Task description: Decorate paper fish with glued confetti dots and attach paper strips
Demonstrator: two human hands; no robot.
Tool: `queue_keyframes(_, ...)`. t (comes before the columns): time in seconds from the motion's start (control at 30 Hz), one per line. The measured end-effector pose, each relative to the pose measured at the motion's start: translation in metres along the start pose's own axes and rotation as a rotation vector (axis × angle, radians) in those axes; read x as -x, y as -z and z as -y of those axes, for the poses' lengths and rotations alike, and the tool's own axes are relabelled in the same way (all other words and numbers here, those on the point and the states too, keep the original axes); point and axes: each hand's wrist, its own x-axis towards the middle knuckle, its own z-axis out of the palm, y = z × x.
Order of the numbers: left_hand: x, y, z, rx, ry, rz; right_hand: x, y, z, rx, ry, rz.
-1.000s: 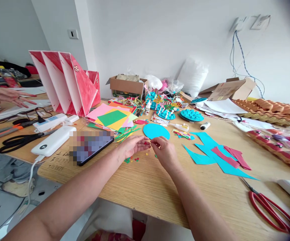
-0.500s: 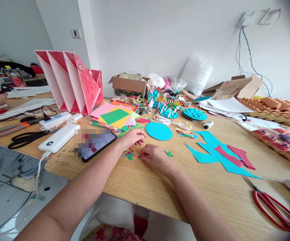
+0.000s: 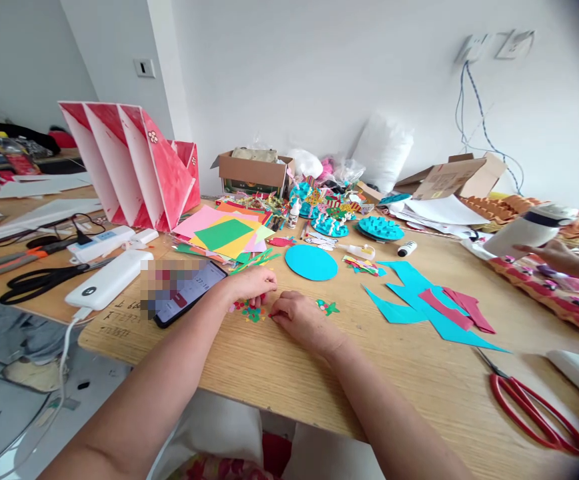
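Observation:
My left hand (image 3: 255, 283) is closed over the left part of a small pile of coloured paper bits (image 3: 253, 312), fingers curled down; what it pinches is too small to name. My right hand (image 3: 299, 317) rests on the table just right of the pile, thumb and forefinger pressed together at its edge, on something I cannot make out. Behind the hands lies a blue paper oval (image 3: 311, 262). Green leaf-shaped pieces (image 3: 330, 309) with small bits lie beyond my right hand. Left of my left hand is a phone (image 3: 189, 293).
Red-handled scissors (image 3: 532, 410), blue paper scraps (image 3: 404, 303) and red strips (image 3: 447, 309) lie right. Coloured sheets (image 3: 224, 233) and a red-white rack (image 3: 134, 167) stand back left. Another person's hand (image 3: 549, 257) holds a white bottle (image 3: 529, 230) at far right.
Another person's hand with a white bottle has come in at the right. The view has shifted slightly, and my left hand is now lower over the paper bits.

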Motion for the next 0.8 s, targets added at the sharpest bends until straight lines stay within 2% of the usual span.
queue_keyframes(0.2,0.003,0.001,-0.004,-0.009,-0.026,0.002,0.000,-0.002,0.000,0.033,0.021,-0.018)
queue_keyframes(0.43,0.003,0.002,-0.006,0.063,-0.071,0.014,0.000,-0.002,0.012,0.034,0.166,-0.095)
queue_keyframes(0.67,0.001,0.002,-0.001,0.143,-0.083,-0.012,0.001,-0.004,0.022,0.055,0.228,-0.078)
queue_keyframes(0.8,0.003,0.003,-0.004,0.184,-0.098,-0.039,0.001,0.001,0.017,0.019,0.200,-0.135)
